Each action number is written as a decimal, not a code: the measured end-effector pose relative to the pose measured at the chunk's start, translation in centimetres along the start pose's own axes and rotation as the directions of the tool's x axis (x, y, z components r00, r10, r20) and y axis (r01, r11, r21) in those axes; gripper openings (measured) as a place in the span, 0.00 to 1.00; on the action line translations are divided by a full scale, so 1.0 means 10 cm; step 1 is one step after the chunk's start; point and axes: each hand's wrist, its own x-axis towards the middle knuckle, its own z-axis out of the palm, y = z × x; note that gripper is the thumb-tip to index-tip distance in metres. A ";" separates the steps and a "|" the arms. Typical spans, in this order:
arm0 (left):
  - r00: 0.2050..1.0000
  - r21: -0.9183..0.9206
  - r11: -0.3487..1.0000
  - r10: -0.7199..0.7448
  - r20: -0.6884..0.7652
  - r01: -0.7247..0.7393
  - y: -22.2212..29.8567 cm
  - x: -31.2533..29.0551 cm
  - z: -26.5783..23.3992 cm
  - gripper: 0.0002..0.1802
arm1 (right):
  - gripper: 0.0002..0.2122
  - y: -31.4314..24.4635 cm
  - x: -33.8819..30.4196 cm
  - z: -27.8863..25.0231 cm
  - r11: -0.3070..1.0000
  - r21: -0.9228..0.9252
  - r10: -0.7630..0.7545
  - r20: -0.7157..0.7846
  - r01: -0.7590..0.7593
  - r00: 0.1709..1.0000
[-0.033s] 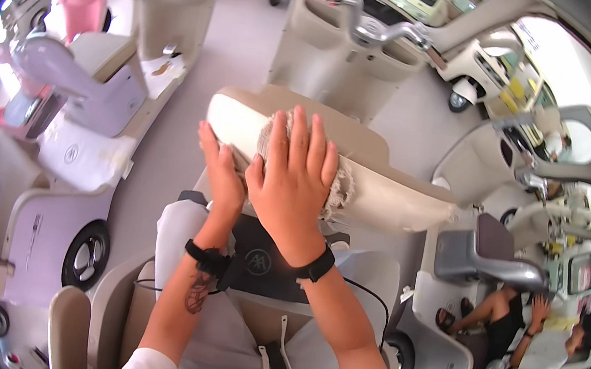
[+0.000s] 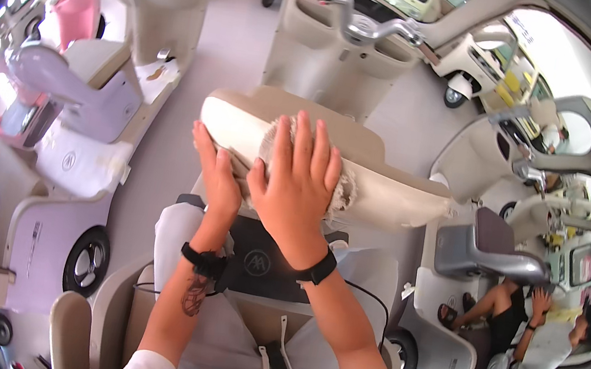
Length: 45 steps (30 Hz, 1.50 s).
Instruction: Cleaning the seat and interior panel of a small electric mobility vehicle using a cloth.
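We have the beige scooter seat (image 2: 392, 186) lying across the scooter body (image 2: 381, 270) before us, our right hand (image 2: 299, 185) spread flat, pressing a frayed cloth (image 2: 339, 190) on it, our left hand (image 2: 215, 170) open, steadying its near edge; wiping looks underway, the right end yet untouched.

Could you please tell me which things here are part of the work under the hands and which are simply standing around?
In hand:
- left hand, resting on the seat's near edge
- right hand, spread flat on a frayed cloth
- beige scooter seat under both

Standing around:
- pink scooter
- lilac scooter
- grey scooter seat
- a person crouching at lower right
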 end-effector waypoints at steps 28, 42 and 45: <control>0.581 0.367 0.451 0.602 0.548 -0.813 1.84 -1.03 1.95 0.28 | 0.27 1.95 -1.53 -0.08 0.921 0.173 0.379 -0.192 -0.349 0.905; 0.381 0.202 0.359 0.547 0.745 -0.911 1.95 -1.19 2.27 0.27 | 0.21 2.89 -1.90 0.31 -0.348 0.899 0.856 0.421 -0.267 0.299; 0.463 0.249 0.438 0.499 0.733 -0.864 2.01 -1.03 2.02 0.28 | 0.21 2.97 -1.82 0.26 -0.361 0.902 0.869 0.417 -0.237 0.266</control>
